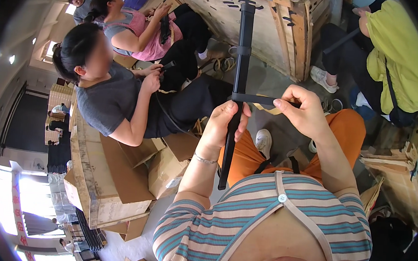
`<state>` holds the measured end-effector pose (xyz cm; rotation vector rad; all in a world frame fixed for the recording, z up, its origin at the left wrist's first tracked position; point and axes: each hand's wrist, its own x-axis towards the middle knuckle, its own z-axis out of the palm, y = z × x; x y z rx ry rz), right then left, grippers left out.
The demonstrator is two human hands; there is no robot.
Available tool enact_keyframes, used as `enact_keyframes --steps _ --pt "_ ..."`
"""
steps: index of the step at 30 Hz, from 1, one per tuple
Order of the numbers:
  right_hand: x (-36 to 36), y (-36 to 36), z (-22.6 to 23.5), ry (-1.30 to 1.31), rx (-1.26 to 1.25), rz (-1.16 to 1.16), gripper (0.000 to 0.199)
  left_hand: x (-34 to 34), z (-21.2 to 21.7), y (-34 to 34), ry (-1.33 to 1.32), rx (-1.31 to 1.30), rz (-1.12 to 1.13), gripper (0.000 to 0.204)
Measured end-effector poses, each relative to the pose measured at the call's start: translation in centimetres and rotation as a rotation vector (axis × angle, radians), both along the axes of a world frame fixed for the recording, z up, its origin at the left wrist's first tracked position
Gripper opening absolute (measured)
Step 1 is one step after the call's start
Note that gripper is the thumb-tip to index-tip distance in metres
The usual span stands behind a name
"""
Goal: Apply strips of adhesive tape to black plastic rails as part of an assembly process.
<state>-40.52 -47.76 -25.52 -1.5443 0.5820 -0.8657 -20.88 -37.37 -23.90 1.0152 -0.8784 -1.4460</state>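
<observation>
My left hand (pixel 222 124) is closed around a long black bar (pixel 245 33), which stands roughly upright in front of my chest. A black band circles the bar higher up. Just above my left fingers, a flat black strap (pixel 257 99) meets the bar and runs to the right. My right hand (pixel 301 110) pinches the strap's far end between thumb and fingers, holding it taut. Beneath the strap hangs a thin yellowish strip (pixel 267 107), partly hidden by the right fingers. The bar's lower end reaches down over my orange-clad thigh.
A person in a grey shirt (pixel 107 92) sits close on my left; another in a pink checked apron (pixel 150 34) sits beyond. Ahead stands a wooden crate (pixel 255 24). On the right sits a person in yellow (pixel 403 52). Cardboard boxes (pixel 129 168) lie at lower left.
</observation>
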Motion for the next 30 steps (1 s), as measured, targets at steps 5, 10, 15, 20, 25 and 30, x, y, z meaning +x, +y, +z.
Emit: enact_keyframes --steps 5,10,15,20,25,30 --pt "1.2 0.3 0.6 0.101 -0.331 -0.126 0.016 -1.3 0.7 -0.1 -0.293 0.072 0.164 0.038" --pt "2.8 0.2 2.1 0.107 -0.158 0.214 0.017 -1.4 0.6 -0.1 -0.429 0.056 0.212 0.035" --pt "4.8 1.1 2.1 0.018 0.026 0.176 0.011 -1.6 0.2 -0.1 -0.507 0.032 0.318 0.031" --pt "6.1 2.0 1.9 0.054 -0.164 -0.044 0.012 -1.5 -0.5 -0.4 -0.536 0.0 0.436 0.028" --pt "7.3 3.0 1.6 0.167 -0.256 -0.255 0.016 -1.4 -1.4 -0.5 -0.636 -0.105 0.525 0.029" --pt "9.7 3.2 0.7 0.286 -0.212 -0.244 0.02 -0.4 -2.4 -0.1 -0.637 -0.045 0.603 0.031"
